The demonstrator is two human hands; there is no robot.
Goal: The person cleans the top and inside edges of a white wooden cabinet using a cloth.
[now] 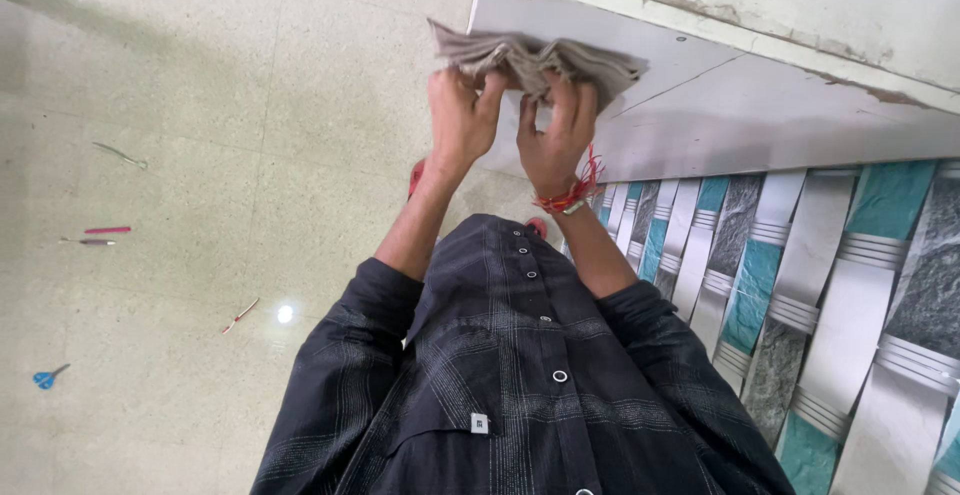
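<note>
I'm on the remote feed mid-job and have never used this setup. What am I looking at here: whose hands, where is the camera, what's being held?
There is one picture, from a camera worn on a person's head, looking straight down their dark checked shirt to the floor. No machine is involved, only two bare hands. The left hand and the right hand both grip a crumpled grey cloth and hold it against a white panel by the wall. The right wrist wears a red thread band. Below the panel are patterned teal, grey and white wall tiles. On the pale floor to the left lie blue-handled scissors, a pink pen-like item and a few small bits too small to identify.
</note>
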